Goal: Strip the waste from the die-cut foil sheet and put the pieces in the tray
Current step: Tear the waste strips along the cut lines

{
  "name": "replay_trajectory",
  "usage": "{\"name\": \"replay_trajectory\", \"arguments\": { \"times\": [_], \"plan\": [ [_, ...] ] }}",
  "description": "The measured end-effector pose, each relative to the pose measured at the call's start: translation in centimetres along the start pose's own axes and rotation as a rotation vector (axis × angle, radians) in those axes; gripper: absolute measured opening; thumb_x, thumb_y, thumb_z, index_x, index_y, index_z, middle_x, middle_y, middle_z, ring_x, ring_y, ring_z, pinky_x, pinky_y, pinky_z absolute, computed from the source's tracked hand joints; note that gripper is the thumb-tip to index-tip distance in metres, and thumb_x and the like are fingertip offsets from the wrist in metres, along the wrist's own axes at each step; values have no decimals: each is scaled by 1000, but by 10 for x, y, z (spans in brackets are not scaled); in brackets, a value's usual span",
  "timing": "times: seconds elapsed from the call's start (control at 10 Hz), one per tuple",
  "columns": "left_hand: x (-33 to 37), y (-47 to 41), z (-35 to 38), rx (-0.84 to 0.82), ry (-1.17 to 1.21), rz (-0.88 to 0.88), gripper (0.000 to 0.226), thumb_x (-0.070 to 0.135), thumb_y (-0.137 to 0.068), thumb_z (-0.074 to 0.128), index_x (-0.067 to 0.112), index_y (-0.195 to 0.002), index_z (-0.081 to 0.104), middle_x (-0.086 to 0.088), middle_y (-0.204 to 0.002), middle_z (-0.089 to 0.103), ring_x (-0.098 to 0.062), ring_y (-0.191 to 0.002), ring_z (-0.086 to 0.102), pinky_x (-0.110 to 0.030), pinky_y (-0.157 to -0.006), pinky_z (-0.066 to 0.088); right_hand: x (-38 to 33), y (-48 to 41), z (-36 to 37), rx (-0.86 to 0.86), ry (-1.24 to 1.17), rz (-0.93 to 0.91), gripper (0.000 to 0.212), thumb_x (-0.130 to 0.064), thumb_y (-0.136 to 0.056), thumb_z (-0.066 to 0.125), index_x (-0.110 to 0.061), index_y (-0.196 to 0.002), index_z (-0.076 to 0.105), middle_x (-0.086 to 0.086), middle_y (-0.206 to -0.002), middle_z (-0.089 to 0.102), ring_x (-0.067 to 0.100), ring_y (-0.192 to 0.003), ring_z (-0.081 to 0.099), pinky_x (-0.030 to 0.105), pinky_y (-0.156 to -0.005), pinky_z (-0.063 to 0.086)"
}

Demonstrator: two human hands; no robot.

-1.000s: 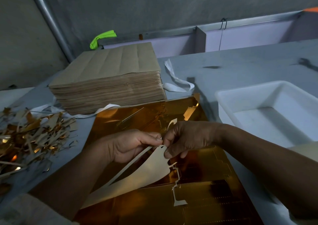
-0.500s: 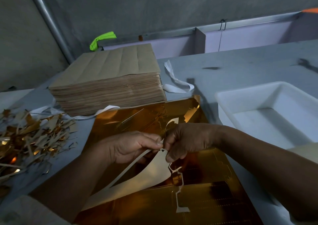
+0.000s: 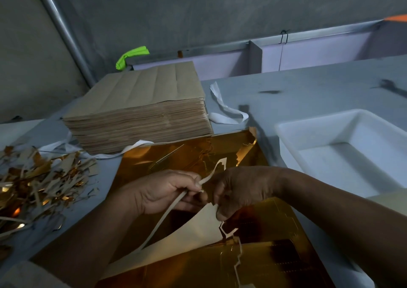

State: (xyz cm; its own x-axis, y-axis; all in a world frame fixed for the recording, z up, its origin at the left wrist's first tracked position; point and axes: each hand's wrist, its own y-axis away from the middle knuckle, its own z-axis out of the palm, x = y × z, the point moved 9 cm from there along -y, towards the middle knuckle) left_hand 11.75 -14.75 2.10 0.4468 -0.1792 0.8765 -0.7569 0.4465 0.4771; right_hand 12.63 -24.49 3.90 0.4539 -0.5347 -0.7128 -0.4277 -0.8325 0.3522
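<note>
A gold die-cut foil sheet (image 3: 271, 263) lies on the table in front of me. Part of it is lifted and folded over, showing its pale cream back (image 3: 193, 232). My left hand (image 3: 163, 191) pinches a thin cream waste strip (image 3: 163, 219) that runs down to the left. My right hand (image 3: 240, 188) pinches the lifted sheet's edge right beside the left hand. A jagged waste strip (image 3: 236, 252) hangs from the sheet below my right hand. The white tray (image 3: 312, 133) stands at the right, nothing visible inside it.
A thick stack of brown card sheets (image 3: 141, 111) sits behind the foil sheet. A heap of gold and cream waste scraps (image 3: 37, 182) covers the table at the left. White strapping (image 3: 222, 109) lies by the stack. A grey wall and metal rail close the back.
Both hands have drawn closer together and slightly lower over the sheet. The thin strip in my left hand has pulled further free, and the jagged strip hangs lower.
</note>
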Motion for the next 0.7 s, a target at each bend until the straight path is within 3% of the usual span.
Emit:
{"name": "replay_trajectory", "arguments": {
  "times": [0.1, 0.3, 0.4, 0.5, 0.6, 0.7],
  "plan": [
    [3, 3, -8, 56, -57, 26, 11, 20, -77, 63, 15, -68, 59, -4, -79, 66, -10, -77, 67, -26, -70, 54, -1, 1, -4, 25, -26, -9, 5, -22, -88, 72, -18, -90, 70, 4, -105, 70, 22, -105, 64, 43, -97, 51],
    [6, 10, 10, -86, -60, 16, 10, 25, -73, 69, 18, -67, 65, -3, -79, 65, -12, -74, 63, -23, -64, 51, 5, -2, 0, 11, 1, 20, 13, -28, -87, 73, -22, -98, 71, -2, -106, 70, 16, -103, 64, 36, -93, 52],
    [10, 14, 14, -84, -88, 43, 12, 21, -78, 66, 12, -73, 70, -5, -78, 61, -16, -74, 55, -26, -68, 47, 4, -1, 0, 4, -13, 24, 15, -25, -88, 72, -16, -100, 70, 1, -105, 72, 18, -102, 66, 39, -95, 53],
    [9, 18, 11, 29, -115, 57, 17, 16, -79, 57, 2, -74, 66, -9, -78, 57, -20, -75, 50, -29, -70, 43, 1, 1, 2, -17, -40, 7, 12, -19, -87, 72, -13, -98, 71, 6, -105, 71, 23, -104, 64, 49, -101, 49],
    [19, 26, 32, -8, -341, 39, 17, 24, -79, 53, 10, -74, 62, -13, -84, 54, -26, -81, 47, -35, -77, 39, -3, 2, 5, -49, -13, -16, 10, -19, -87, 73, -29, -91, 70, -4, -101, 71, 15, -103, 64, 49, -102, 48],
    [25, 36, 51, -101, -561, -21, 24, 32, -87, 48, 13, -79, 60, -6, -86, 50, -20, -85, 46, -35, -83, 34, -5, 2, 4, -54, -27, -28, 12, -17, -86, 73, -26, -93, 71, 3, -105, 73, 19, -105, 65, 49, -102, 48]
  ]
}}
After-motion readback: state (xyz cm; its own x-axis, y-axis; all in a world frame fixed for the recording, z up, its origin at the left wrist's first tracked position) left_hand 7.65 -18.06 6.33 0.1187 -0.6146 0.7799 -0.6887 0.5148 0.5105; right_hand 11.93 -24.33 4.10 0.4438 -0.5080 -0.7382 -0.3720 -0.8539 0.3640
